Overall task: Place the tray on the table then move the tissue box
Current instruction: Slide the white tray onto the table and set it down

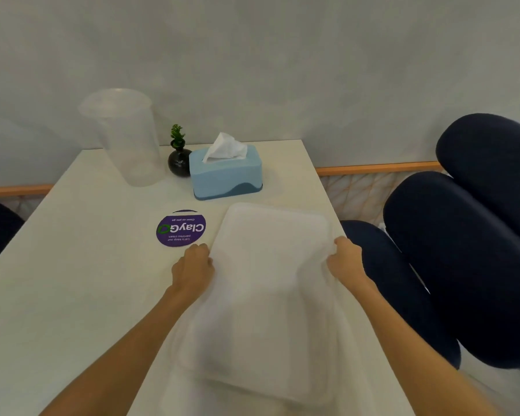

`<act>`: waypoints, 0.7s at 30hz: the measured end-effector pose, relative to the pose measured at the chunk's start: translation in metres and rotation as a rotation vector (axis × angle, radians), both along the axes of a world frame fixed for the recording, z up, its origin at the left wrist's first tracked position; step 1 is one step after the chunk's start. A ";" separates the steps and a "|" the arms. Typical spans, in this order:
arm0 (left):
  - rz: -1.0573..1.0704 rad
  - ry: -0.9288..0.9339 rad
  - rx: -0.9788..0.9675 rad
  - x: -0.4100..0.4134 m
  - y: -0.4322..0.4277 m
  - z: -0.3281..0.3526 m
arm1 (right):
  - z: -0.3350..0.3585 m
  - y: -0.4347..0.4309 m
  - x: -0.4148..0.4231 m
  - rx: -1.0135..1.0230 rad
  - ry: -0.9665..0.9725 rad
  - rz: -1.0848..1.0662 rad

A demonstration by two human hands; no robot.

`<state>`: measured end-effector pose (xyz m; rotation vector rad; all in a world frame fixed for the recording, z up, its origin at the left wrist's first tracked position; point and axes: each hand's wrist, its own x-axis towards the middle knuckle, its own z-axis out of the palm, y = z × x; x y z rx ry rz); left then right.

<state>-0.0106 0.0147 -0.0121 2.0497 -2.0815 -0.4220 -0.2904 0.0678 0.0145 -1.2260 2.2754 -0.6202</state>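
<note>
The first step is the one in hand: the person is holding the white tray (270,283) by its two long sides over the right part of the tabletop (72,265). The left hand (192,270) is gripping the left rim, its fingers (203,250) curled around the edge, and the right hand (345,261) is clamping the right rim in the same way. The tray is blurred and nearly the same white as the surface under it, so it is hard to tell whether it is resting flat yet or hanging just above; its far edge is lying near the tissue box (226,172), apart from it.

Judging from this, the next move is calling for the tray to be set down level, both hands to let go, and then one hand to reach forward past the tray's far edge to the box. The box is standing at the back of the tabletop, touching or just beside the small dark vase (179,162) on its left, so lifting it cleanly matters.

Counting: one tray, one blue tissue box with a tissue sticking up, one vase with a green sprig, one clear plastic cup (126,136) standing upside down at back left, one round purple sticker (181,228), and two hands.
</note>
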 end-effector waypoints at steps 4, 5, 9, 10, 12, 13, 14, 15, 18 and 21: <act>0.087 0.019 0.006 -0.022 0.007 -0.002 | 0.002 -0.026 -0.028 0.017 0.057 0.114; 0.107 0.023 0.009 -0.028 0.008 -0.002 | 0.002 -0.031 -0.034 0.024 0.061 0.135; 0.182 0.031 0.006 -0.049 0.009 -0.003 | 0.000 -0.050 -0.054 0.008 0.060 0.217; 0.196 0.033 0.003 -0.053 0.009 -0.003 | -0.001 -0.054 -0.058 -0.003 0.053 0.230; 0.220 0.036 -0.005 -0.060 0.010 -0.003 | -0.002 -0.060 -0.064 -0.016 0.044 0.251; 0.233 0.036 -0.008 -0.062 0.010 -0.003 | -0.003 -0.063 -0.067 -0.019 0.037 0.259; 0.245 0.035 -0.012 -0.065 0.011 -0.002 | -0.003 -0.065 -0.069 -0.023 0.031 0.269; 0.256 0.033 -0.016 -0.067 0.011 -0.002 | -0.004 -0.068 -0.071 -0.029 0.026 0.279; 0.290 0.042 -0.024 -0.071 0.011 -0.002 | -0.005 -0.072 -0.075 -0.036 0.021 0.289; 0.318 0.048 -0.021 -0.073 0.013 -0.001 | -0.009 -0.071 -0.078 -0.043 0.021 0.326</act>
